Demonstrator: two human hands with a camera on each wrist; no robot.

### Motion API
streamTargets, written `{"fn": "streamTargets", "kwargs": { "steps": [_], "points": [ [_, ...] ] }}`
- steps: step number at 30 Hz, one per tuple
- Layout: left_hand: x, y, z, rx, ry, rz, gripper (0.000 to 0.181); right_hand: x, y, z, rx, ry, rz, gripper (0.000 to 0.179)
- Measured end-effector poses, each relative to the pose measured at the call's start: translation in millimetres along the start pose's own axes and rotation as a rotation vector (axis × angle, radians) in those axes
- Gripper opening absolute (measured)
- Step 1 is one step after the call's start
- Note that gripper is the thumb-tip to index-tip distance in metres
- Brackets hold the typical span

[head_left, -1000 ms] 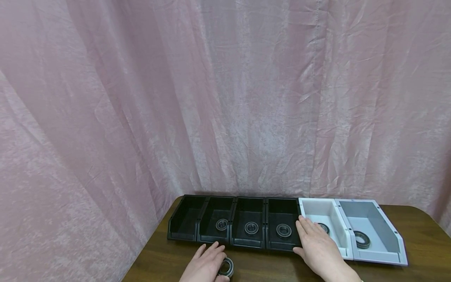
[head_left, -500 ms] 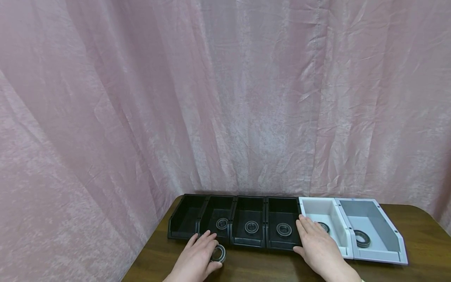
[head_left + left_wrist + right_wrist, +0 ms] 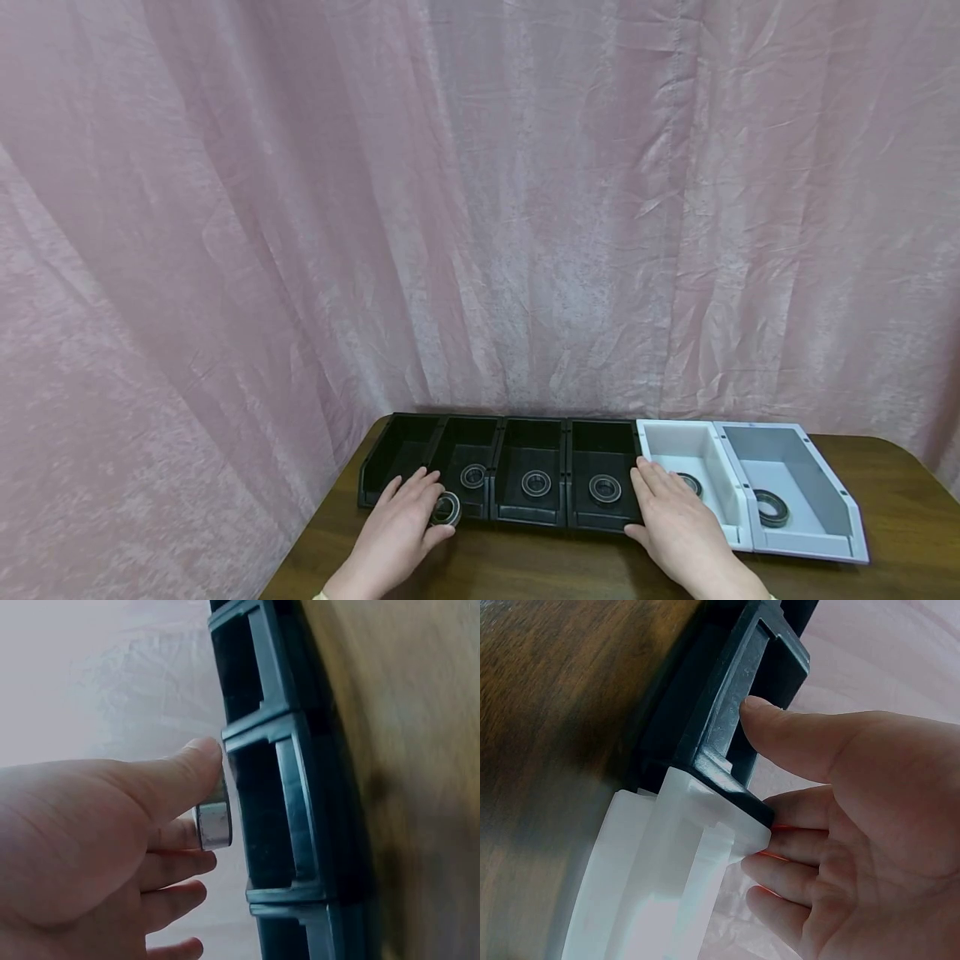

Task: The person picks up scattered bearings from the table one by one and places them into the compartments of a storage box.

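My left hand pinches a metal ball bearing between thumb and forefinger, the other fingers loosely extended. In the left wrist view the bearing shows edge-on, just outside the open fronts of the black bins. From the head it overlaps the front of the second black bin, which has another bearing inside. My right hand rests on the side walls where the rightmost black bin meets the white bin. Its fingers are nearly straight, its thumb by the black bin's front lip.
The bins stand in one row on a brown wooden table. Bearings lie in the third black bin, the rightmost black bin, the white bin and the grey bin. No bearing shows in the leftmost black bin. A pink curtain hangs behind.
My left hand has carried the bearing forward and to the left, from the table's front area up to the left black bins. My right hand has stayed in place.
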State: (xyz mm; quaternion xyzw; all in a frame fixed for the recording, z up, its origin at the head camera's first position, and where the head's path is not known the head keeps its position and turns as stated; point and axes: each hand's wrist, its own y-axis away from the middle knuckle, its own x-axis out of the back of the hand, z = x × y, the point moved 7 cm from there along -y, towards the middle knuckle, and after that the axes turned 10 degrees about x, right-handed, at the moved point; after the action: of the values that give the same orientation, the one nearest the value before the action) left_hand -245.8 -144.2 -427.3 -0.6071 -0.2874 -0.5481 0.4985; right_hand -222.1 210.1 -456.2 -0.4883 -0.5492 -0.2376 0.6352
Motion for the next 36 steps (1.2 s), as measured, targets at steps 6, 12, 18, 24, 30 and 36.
{"fn": "streamTargets", "kwargs": {
  "steps": [6, 12, 18, 24, 30, 36],
  "points": [
    [5.7, -7.1, -13.1, 0.064, 0.015, 0.055, 0.051, 0, -0.6, 0, -0.007, -0.009, -0.011, 0.076],
    [6.9, -15.5, -26.9, 0.092, 0.012, 0.083, 0.049, -1, -1.3, 1, -0.010, -0.013, -0.018, 0.077],
    [7.7, -24.5, -38.7, 0.111, -0.011, 0.114, 0.050, -1, -0.5, 0, -0.008, -0.009, -0.008, 0.077],
    [9.9, -32.4, -48.3, 0.119, -0.036, 0.134, 0.051, 0, -1.1, 1, -0.016, -0.014, -0.012, 0.077],
    [12.3, -37.7, -55.6, 0.139, -0.056, 0.131, 0.049, -1, -0.5, 0, -0.013, -0.016, -0.005, 0.076],
    [13.2, -44.2, -64.6, 0.161, -0.054, 0.128, 0.050, -1, -1.2, 1, -0.015, -0.019, -0.015, 0.077]
  ]
}}
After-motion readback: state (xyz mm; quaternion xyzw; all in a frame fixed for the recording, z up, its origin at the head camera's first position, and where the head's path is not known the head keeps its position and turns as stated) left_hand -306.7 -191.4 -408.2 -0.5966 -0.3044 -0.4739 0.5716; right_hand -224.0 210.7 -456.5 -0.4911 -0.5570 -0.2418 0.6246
